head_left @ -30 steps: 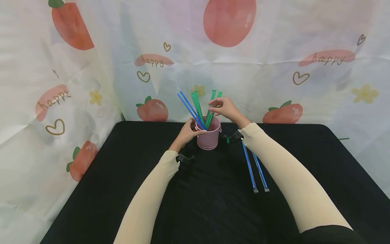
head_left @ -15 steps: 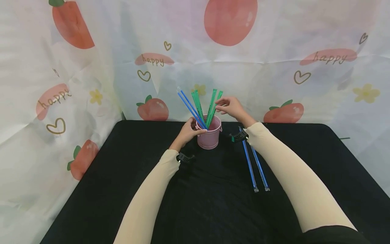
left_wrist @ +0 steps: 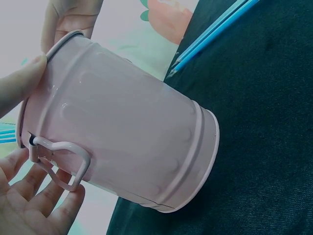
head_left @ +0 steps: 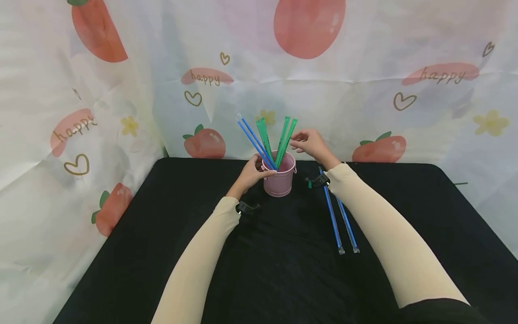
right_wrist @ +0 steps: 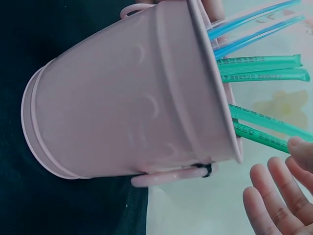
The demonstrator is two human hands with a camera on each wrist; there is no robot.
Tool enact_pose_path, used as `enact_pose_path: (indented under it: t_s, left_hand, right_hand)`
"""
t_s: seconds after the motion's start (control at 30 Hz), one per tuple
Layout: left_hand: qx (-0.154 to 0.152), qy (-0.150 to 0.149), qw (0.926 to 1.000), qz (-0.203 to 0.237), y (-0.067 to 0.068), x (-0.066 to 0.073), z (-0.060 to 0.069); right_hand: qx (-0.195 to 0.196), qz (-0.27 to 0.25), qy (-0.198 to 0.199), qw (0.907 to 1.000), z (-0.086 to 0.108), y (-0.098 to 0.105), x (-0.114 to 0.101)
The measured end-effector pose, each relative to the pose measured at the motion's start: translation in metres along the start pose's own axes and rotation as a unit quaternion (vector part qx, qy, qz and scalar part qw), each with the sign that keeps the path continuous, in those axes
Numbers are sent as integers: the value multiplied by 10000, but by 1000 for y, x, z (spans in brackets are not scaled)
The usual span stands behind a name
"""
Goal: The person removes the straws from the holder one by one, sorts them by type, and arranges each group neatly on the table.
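green straws (head_left: 288, 141) lean in the pink bucket (head_left: 278, 184) at mid-frame, presumably propped by its wall; left hand (head_left: 249, 175) grips it, likely for steadiness; right hand (head_left: 311, 143), loosely spread, is beside them.

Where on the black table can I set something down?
Bare patches of the black table: between its left edge and the left sleeve; between the left sleeve and the two loose blue straws; and right of the right sleeve. It's crowded at the pink bucket: the left hand holds it, and the right hand is by its green straws.
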State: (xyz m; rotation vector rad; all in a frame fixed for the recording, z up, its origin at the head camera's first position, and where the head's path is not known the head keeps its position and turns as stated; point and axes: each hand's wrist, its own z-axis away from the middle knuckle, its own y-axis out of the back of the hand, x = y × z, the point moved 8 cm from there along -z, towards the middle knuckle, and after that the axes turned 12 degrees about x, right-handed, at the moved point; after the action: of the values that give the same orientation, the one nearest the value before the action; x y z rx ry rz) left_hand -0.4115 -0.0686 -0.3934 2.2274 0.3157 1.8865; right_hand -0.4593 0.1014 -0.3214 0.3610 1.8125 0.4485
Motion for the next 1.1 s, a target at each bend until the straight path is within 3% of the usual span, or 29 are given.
enact_pose_path:
  t_s: [0.33, 1.1]
  left_hand:
    - [-108, 157, 9998, 93, -5, -6, 2]
    - [-59, 88, 9999, 96, -1, -3, -1]
  right_hand:
    - [-126, -86, -151, 9998, -1, -12, 12]
    - [-110, -50, -344, 9993, -5, -19, 9]
